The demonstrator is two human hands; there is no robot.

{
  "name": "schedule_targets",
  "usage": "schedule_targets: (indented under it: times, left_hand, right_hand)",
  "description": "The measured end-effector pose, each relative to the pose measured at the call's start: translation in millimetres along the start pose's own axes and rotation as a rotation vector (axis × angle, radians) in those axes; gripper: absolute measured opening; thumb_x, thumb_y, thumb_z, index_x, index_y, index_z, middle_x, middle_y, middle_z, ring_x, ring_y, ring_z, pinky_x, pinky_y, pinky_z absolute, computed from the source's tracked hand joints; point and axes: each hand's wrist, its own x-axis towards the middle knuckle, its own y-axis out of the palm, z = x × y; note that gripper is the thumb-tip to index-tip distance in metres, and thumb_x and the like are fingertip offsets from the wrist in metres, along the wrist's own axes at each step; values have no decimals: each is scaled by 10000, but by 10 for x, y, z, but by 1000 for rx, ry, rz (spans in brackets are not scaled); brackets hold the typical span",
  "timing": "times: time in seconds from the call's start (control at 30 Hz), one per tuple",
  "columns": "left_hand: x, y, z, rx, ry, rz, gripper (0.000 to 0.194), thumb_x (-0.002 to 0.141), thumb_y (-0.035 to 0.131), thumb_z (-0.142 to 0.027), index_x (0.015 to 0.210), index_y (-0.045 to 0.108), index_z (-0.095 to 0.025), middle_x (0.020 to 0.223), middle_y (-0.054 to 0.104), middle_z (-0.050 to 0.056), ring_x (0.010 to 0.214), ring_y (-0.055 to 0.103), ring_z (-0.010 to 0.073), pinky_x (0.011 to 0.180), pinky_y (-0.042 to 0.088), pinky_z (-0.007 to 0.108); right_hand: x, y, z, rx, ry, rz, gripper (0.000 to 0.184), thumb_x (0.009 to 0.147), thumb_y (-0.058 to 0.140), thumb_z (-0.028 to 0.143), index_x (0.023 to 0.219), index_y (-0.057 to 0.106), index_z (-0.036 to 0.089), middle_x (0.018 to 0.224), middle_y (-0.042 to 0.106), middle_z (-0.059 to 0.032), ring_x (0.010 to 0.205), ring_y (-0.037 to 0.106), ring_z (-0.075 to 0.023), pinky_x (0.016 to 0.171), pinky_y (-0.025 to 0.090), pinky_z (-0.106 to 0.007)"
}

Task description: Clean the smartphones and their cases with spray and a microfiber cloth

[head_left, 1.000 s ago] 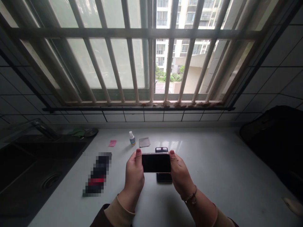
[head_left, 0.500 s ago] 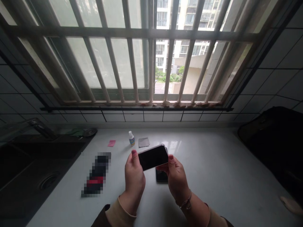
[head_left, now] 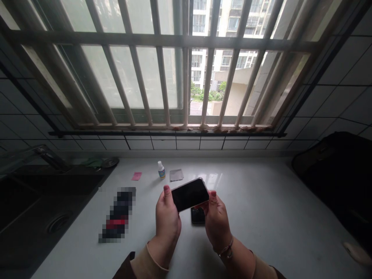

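A smartphone (head_left: 190, 195) with a dark screen and a clear rim, perhaps a case, is held sideways above the counter, its right end tilted up. My left hand (head_left: 167, 215) grips its left end, thumb raised along the edge. At the other end my right hand (head_left: 217, 221) is closed on the lower right corner, fingers partly behind it. Beneath the phone lies a second black, flat device (head_left: 198, 216), partly hidden by the phone and my right hand.
On the pale counter (head_left: 261, 209) stand a small white bottle (head_left: 161, 170), a grey cloth (head_left: 176, 175) and a pink paper (head_left: 136, 176). A pixelated dark object (head_left: 119, 213) lies left. A sink (head_left: 58, 205) is at far left, a black bag (head_left: 334, 174) at right, a barred window (head_left: 162, 85) behind.
Both hands and the phone have shifted slightly to the right. The right thumb has slid a little away from the phone's edge. The things on the counter stay put.
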Motion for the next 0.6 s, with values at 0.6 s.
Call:
schedule_targets:
  times: [0.6]
  left_hand:
    - [150, -55, -106, -19, -28, 20, 532, 903, 676, -652, 1058, 725, -146, 972, 783, 109, 976, 749, 249, 973, 551, 381]
  right_hand:
    - [182, -158, 208, -439, -224, 120, 149, 994, 578, 300, 1011, 712, 236, 1254, 662, -100, 1043, 673, -245, 806, 605, -361]
